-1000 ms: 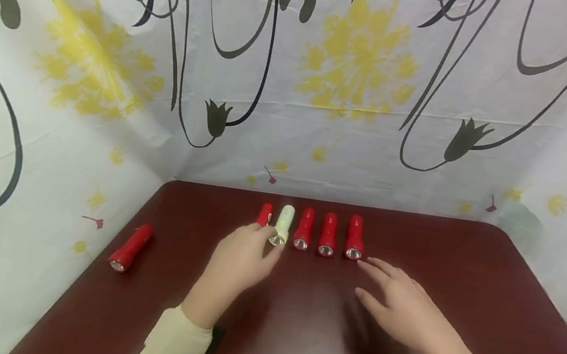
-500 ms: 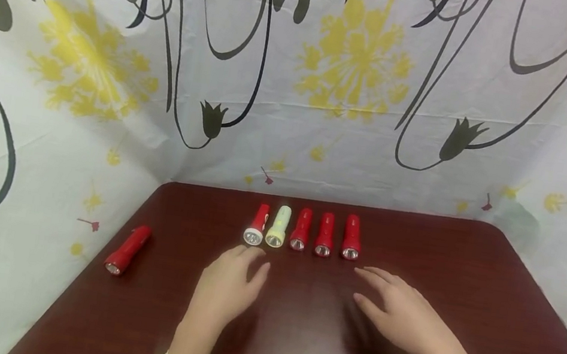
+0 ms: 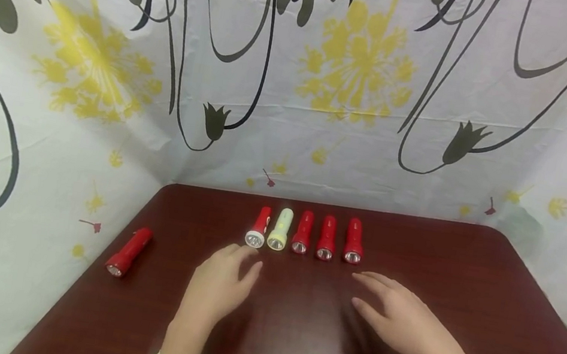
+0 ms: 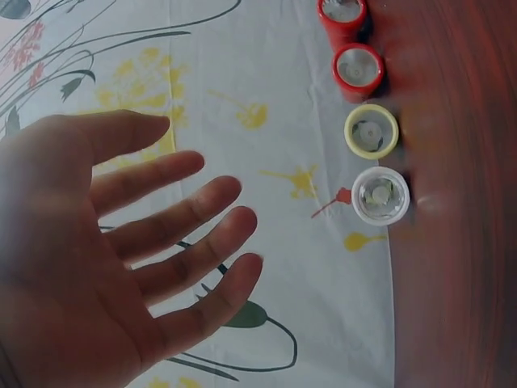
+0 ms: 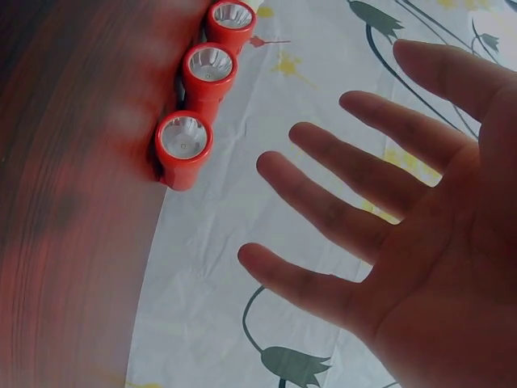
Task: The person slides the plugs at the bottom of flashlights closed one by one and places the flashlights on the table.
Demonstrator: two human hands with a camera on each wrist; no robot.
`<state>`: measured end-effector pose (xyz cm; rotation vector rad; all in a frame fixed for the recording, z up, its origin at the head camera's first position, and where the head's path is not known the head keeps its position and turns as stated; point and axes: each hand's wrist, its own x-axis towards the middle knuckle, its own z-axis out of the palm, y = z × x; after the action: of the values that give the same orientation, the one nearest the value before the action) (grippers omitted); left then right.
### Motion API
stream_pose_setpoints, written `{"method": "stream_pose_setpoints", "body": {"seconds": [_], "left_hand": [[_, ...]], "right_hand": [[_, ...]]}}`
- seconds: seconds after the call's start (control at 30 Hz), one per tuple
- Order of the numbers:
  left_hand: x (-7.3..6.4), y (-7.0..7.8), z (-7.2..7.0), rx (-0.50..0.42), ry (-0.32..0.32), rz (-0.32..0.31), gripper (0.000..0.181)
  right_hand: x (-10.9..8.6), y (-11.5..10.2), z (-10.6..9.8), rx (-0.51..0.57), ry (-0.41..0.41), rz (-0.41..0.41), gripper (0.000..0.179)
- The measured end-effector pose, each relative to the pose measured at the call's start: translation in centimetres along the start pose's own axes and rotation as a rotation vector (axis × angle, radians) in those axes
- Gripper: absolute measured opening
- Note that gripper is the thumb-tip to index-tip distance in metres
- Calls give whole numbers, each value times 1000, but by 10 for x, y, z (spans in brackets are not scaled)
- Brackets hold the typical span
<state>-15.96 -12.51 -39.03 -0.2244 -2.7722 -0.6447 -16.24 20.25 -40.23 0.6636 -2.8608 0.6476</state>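
Observation:
Five flashlights stand side by side in a row near the back of the table, lenses facing me. Leftmost is a red flashlight with a white rim (image 3: 258,229), beside a pale green one with a yellow rim (image 3: 280,230). Three all-red flashlights follow: one (image 3: 303,232), a second (image 3: 327,237) and a third (image 3: 354,240) at the right end. My left hand (image 3: 216,282) hovers in front of the white-rimmed one, fingers spread and holding nothing. My right hand (image 3: 400,317), also holding nothing, hangs in front of the right end with its fingers extended.
Another red flashlight (image 3: 129,252) lies apart at the table's left edge, slanted. The dark red-brown table (image 3: 294,336) has a glossy patch in the middle. A white cloth with flower prints (image 3: 297,82) hangs behind and along both sides.
My left hand has drawn back from the left end of the row, down and to the left, uncovering the white-rimmed flashlight. My right hand has barely moved.

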Motion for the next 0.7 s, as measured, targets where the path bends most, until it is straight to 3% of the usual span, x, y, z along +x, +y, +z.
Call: {"method": "stream_pose_setpoints", "body": {"seconds": [0.23, 0.7], "left_hand": [[0, -5, 1, 12, -116, 65, 32], [5, -7, 4, -43, -152, 74, 34]], "right_hand": [[-1, -4, -2, 74, -64, -65, 47], [-3, -6, -5, 67, -76, -87, 45]]}}
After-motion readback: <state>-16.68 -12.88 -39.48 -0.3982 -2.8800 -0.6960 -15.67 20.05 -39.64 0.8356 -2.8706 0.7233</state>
